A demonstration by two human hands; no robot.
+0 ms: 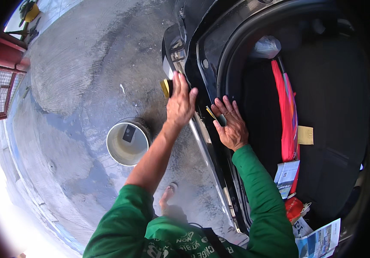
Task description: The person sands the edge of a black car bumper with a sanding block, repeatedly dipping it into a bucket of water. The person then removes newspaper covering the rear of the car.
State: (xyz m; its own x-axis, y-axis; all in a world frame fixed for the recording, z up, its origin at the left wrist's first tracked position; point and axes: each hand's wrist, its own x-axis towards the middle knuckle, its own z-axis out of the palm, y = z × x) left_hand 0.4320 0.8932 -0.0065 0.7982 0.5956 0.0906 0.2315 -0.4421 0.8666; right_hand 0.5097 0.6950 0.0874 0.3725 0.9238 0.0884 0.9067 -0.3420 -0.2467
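Note:
My left hand (180, 103) lies with its fingers stretched and together against the edge of a dark car's rear body (200, 81). A folded yellow and dark sheet (166, 88), like sandpaper, sticks out from behind its fingers. On the sill of the open trunk rests my right hand (232, 129), its fingers extended and thumb apart. Between that thumb and the fingers shows a second folded sheet (221, 119), greyish with a yellow edge. Both palms are turned away, so how firmly each sheet is gripped is partly hidden.
A white bucket (115, 155) with a dark block (128, 133) inside stands on the concrete floor (77, 69) at left. The trunk (335, 107) holds a red umbrella (287, 124), a clear plastic bag (267, 47), a yellow note (305, 135) and printed papers (325, 241).

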